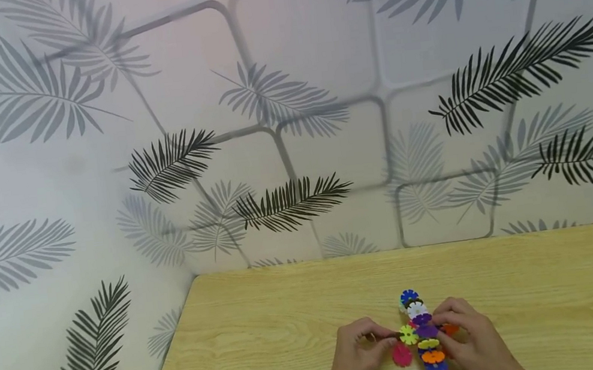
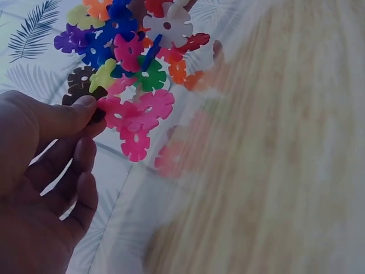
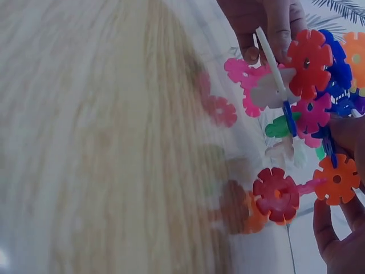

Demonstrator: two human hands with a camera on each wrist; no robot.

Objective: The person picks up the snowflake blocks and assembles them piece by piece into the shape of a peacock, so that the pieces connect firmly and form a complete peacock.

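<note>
A toy built of colorful interlocking snowflake discs [image 1: 427, 331] is held between both hands over the table. A row of discs runs away from me, ending in a blue disc [image 1: 409, 297]. My left hand [image 1: 354, 354] pinches a dark brown disc [image 2: 83, 76] at the toy's left side between thumb and forefinger; its other fingers are loosely bent. Pink discs [image 2: 149, 111] hang beside that grip. On the right side, my right hand [image 1: 475, 335] grips the toy, with an orange disc [image 3: 337, 179] beside its fingers. The exact disc under the right fingertips is partly hidden.
The light wood tabletop [image 1: 267, 315] surrounds the hands and mirrors the discs in the wrist views. Behind its far edge stands a pale wall [image 1: 336, 150] with a leaf pattern, which continues along the left.
</note>
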